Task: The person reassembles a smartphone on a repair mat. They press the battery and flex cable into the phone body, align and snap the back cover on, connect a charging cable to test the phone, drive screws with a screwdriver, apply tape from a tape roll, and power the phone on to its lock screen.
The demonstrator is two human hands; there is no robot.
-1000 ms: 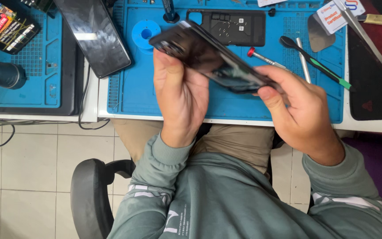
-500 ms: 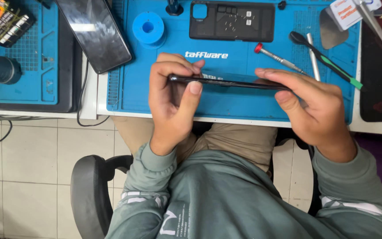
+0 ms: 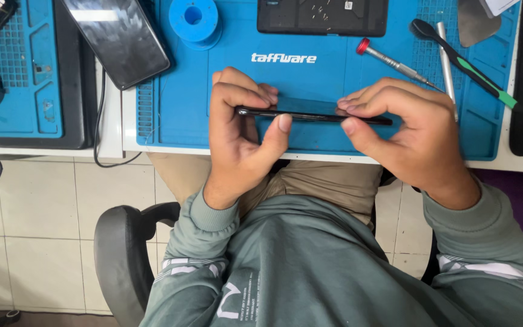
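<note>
I hold a thin black phone point(image 3: 313, 116) edge-on between both hands, above the front edge of a blue work mat point(image 3: 334, 60). My left hand point(image 3: 240, 136) grips its left end, thumb pressed on the near edge. My right hand point(image 3: 404, 130) pinches its right end with fingers curled over the top. Only the phone's narrow side shows.
On the mat lie a black phone back cover point(image 3: 322, 15) with small screws on it, a blue solder spool point(image 3: 194, 18), a red-capped screwdriver point(image 3: 391, 60), tweezers point(image 3: 446, 57) and a green-black tool point(image 3: 467, 63). Another phone point(image 3: 119, 36) rests at the left. An office chair point(image 3: 122, 254) stands below.
The phone turned from showing its tilted face to lying level and edge-on. Both hands moved closer along its ends, and the view shifted slightly.
</note>
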